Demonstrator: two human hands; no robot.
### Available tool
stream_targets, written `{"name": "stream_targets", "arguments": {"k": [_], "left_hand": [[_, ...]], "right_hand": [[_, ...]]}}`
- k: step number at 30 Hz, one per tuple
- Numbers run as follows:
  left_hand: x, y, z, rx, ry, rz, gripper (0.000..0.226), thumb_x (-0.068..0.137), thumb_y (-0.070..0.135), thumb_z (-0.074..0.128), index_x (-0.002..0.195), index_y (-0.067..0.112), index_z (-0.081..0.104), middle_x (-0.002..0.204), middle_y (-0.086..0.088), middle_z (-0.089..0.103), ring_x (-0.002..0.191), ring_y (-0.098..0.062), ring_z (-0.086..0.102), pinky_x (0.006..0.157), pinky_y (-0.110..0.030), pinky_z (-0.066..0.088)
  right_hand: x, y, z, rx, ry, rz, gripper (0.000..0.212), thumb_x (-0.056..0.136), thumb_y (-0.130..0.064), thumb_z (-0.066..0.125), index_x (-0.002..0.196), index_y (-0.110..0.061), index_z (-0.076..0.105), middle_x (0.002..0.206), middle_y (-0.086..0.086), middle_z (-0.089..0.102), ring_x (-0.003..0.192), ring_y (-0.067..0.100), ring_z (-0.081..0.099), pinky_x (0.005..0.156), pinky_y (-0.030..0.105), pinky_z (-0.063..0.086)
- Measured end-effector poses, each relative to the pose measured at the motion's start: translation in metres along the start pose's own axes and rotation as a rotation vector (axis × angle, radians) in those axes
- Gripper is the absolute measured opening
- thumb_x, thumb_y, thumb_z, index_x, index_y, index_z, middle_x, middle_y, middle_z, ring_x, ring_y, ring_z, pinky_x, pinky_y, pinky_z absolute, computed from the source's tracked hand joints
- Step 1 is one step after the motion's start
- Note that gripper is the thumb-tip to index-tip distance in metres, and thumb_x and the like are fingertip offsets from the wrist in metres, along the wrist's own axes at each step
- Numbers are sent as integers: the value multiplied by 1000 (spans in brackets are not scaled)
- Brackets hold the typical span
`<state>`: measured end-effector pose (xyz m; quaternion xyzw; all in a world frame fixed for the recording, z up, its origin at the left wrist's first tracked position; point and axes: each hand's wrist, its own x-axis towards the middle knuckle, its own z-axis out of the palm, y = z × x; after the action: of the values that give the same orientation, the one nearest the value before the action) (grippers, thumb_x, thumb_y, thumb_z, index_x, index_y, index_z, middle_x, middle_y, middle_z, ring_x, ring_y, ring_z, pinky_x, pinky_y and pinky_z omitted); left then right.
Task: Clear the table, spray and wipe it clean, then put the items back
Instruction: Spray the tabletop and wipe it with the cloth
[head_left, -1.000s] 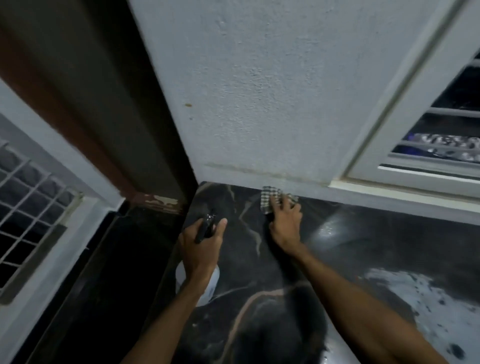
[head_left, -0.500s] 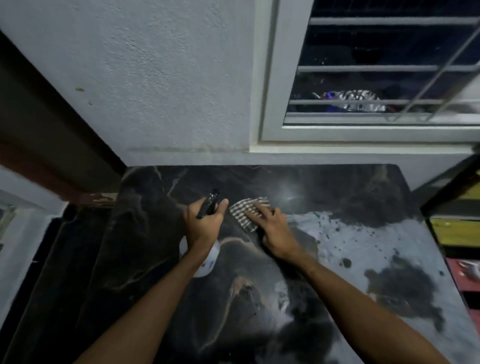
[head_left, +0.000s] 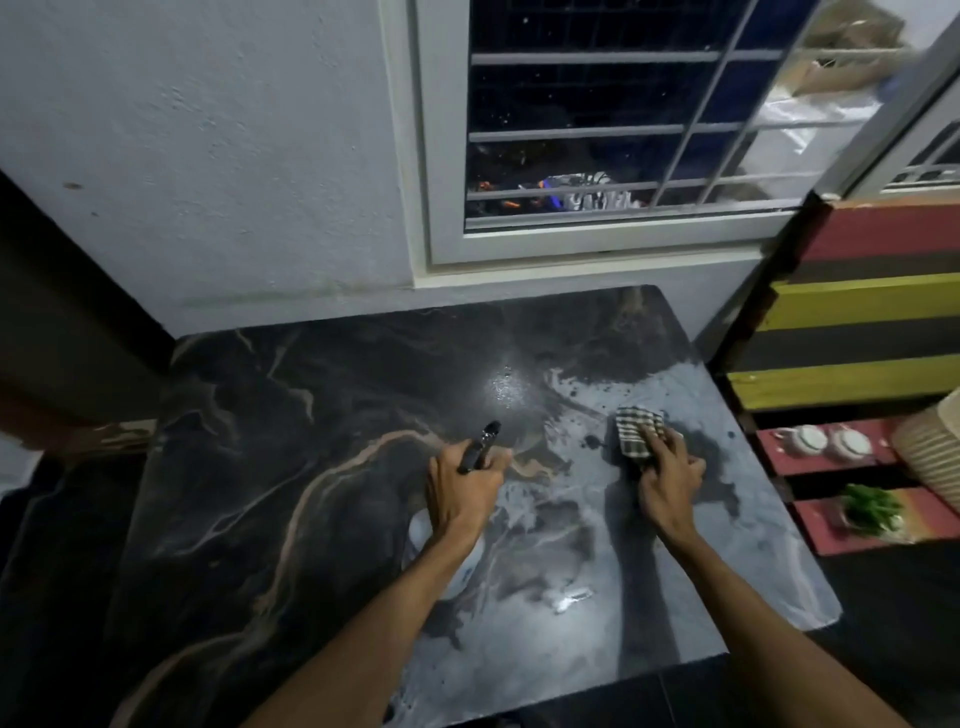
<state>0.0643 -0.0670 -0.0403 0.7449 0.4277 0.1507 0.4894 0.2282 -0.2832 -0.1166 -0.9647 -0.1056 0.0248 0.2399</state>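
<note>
The dark marble-patterned table stands against a white wall, wet with pale streaks on its right half. My left hand grips a spray bottle over the table's middle; its black nozzle sticks out above my fingers and its white body shows below my wrist. My right hand presses a checked cloth flat on the wet patch toward the table's right side.
A barred window sits in the wall behind the table. To the right stands a red, yellow and dark striped shelf holding white teapots, a green plant and a woven basket. Dark floor lies on the left.
My right hand has slid the cloth from the table's far left corner across to the right side. My left hand keeps hold of the spray bottle over the middle. My view has turned right.
</note>
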Motion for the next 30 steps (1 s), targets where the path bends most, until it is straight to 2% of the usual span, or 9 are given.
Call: {"name": "stream_targets", "arguments": {"k": [6,8,12,14,18,23,24,28,30], "left_hand": [[-29,14,38,-14,-73,18,44,82,35,79,49,24,52,58,-1,63,65,-29,64,64,-42,56],[-34,18,54,-29,-88,19,36,79,39,82,56,19,62,60,-2,66,64,-29,66,63,-43,57],[-45,27,81,19,-36,40,26,82,40,79,78,14,77,76,-9,74,81,-31,68,74,-45,58],[-47,31,95,37,7,15,29,83,40,78,74,12,75,72,-11,72,77,-32,67,73,-47,59],[-49,47,112,50,77,-2,44,79,45,83,63,10,60,60,-6,63,63,-26,62,66,-39,56],[-49,52,117,-2,191,-22,49,80,52,78,59,16,53,57,-2,59,66,-30,62,67,-47,57],[-49,50,117,-2,209,-9,49,81,52,77,59,15,52,56,-2,58,64,-30,61,65,-48,56],[-54,36,107,-26,317,14,48,84,36,80,54,15,48,49,2,51,50,-22,53,54,-42,51],[-59,28,100,-66,350,-22,48,84,33,80,53,17,47,47,2,49,48,-17,49,51,-42,49]], "right_hand": [[21,51,-41,21,26,244,65,75,6,44,133,-17,59,147,15,44,115,44,42,99,38,25],[28,67,-46,-7,-13,297,62,74,-4,43,133,-13,58,146,19,44,119,47,42,101,41,27],[37,88,-21,-178,-206,-37,79,63,-16,40,142,-15,50,151,25,34,132,52,31,113,54,22],[56,87,-23,-171,-250,-156,82,64,-15,41,146,-19,45,155,22,29,134,51,28,114,54,19],[98,66,-28,-85,-152,8,63,78,-6,50,141,-13,47,153,23,31,130,49,29,111,57,26],[72,31,-8,-76,-448,-725,65,87,-19,39,151,-27,35,163,6,18,133,31,23,110,48,24],[90,30,-11,-74,-425,-763,65,85,-21,36,150,-28,39,162,6,22,130,31,27,106,45,27],[139,9,2,-69,-318,-420,72,75,-18,40,146,-19,44,158,19,26,135,50,28,115,56,19],[97,-15,22,-94,-475,-740,67,82,-17,42,149,-23,41,160,16,24,136,44,28,116,54,20]]}}
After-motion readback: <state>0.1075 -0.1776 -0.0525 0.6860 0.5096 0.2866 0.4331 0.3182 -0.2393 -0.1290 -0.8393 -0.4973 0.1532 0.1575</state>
